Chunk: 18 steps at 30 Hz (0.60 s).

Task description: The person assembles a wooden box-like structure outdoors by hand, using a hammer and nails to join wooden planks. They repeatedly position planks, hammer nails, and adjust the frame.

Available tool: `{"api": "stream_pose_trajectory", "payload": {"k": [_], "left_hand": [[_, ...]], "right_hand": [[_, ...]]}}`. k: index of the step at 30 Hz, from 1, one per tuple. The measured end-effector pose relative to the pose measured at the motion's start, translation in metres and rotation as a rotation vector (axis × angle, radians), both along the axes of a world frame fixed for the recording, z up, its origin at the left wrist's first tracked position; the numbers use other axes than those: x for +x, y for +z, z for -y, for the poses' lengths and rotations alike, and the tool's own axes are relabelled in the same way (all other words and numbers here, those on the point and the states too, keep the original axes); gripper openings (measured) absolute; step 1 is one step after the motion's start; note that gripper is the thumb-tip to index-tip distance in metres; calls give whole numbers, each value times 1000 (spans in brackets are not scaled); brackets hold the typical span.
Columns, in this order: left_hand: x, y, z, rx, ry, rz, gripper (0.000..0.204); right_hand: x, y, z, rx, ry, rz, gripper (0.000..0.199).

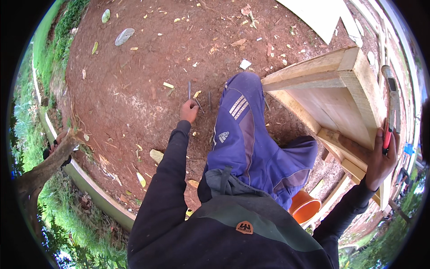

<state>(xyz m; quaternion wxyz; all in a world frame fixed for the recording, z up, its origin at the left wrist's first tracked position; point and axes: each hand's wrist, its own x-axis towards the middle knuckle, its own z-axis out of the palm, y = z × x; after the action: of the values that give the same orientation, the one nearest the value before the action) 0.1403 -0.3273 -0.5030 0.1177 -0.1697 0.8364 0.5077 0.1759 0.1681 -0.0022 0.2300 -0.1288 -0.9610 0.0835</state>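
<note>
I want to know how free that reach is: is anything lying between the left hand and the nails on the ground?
Nothing visible does. The left hand is already at the nails on the red dirt, fingertips touching or almost touching them. The bent knee in blue trousers is beside the hand, not in its path.

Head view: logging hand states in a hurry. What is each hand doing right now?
Left hand: closed on nails lying on the dirt ground.
Right hand: closed around a hammer, beside the wooden frame.

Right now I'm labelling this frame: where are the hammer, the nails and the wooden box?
hammer [392, 101], head view, mid shaft.
nails [190, 89], head view, the upright nail's shank.
wooden box [340, 105], head view, inner panel.
</note>
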Motion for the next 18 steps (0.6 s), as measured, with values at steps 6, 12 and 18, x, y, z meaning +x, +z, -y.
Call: {"api": "stream_pose_trajectory", "payload": {"k": [6, 12, 18], "left_hand": [[-42, -15, 38, -205, 195, -85, 11], [-72, 10, 30, -351, 31, -1, 23], [-80, 8, 17, -471, -65, 101, 29]], "right_hand": [[6, 4, -4, -19, -16, 1, 22], [10, 3, -8, -3, -85, 45, 25], [8, 4, -4, -37, -67, 2, 25]]}}
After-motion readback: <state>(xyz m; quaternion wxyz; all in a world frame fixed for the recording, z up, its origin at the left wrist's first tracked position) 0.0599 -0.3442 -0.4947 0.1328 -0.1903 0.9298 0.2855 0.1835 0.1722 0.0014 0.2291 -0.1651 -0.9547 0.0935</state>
